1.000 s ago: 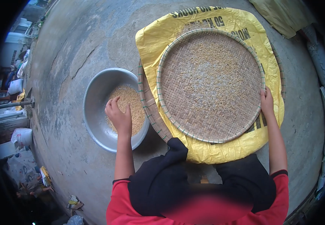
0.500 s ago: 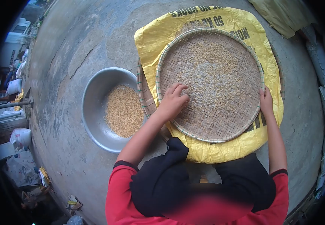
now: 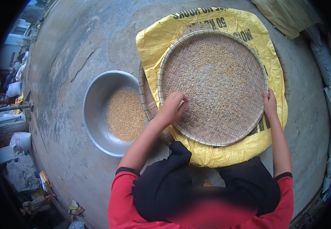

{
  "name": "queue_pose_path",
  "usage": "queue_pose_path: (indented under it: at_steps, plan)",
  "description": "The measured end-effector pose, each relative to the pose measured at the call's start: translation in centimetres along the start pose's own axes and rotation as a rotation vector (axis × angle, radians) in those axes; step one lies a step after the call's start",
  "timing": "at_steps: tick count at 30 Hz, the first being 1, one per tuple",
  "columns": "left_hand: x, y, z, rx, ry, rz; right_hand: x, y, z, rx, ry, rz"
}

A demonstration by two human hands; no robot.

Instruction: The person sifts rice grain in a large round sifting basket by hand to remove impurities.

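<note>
A round woven tray (image 3: 211, 131) with a green-stitched rim lies on a yellow printed sack (image 3: 150, 47). Loose grains (image 3: 219, 76), with whitish bits among them, are spread over its middle and far part. My left hand (image 3: 173, 108) is over the tray's left edge, fingers curled together above the weave; what they pinch, if anything, is too small to see. At the right rim, my right hand (image 3: 270, 104) grips the tray with the thumb on the edge. Left of the tray, a metal basin (image 3: 96, 110) holds a heap of golden grain (image 3: 126, 114).
Beneath the sack, another woven tray (image 3: 147, 95) shows at its edges. Filled sacks (image 3: 324, 63) line the right side. Along the left edge are a white bucket (image 3: 21, 141), bags and clutter. A person's arm (image 3: 50, 197) shows at the lower left.
My left hand has drawn back slightly toward the tray's near-left rim, and its fingers have curled closer together. My right hand keeps its hold. An arm has appeared at the lower left.
</note>
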State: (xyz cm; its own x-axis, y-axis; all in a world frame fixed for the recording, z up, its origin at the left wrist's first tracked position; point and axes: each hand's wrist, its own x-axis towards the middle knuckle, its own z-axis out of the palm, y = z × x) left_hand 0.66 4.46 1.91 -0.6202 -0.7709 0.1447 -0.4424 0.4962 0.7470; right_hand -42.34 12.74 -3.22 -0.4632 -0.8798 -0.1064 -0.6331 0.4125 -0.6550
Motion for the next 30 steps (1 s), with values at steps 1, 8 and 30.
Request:
queue_pose_path:
  at_steps: [1,8,30]
  plan:
    - [-0.4,0.4,-0.4,-0.057,-0.013,-0.090,-0.1,-0.1,0.0,-0.023,0.012,-0.006]
    - [-0.7,1.0,0.1,-0.043,0.165,-0.104,0.2,0.8,0.2,-0.004,0.006,-0.017]
    - [-3.4,-0.2,-3.8,0.543,0.303,-0.160,-0.3,-1.6,-0.4,0.014,-0.019,0.012]
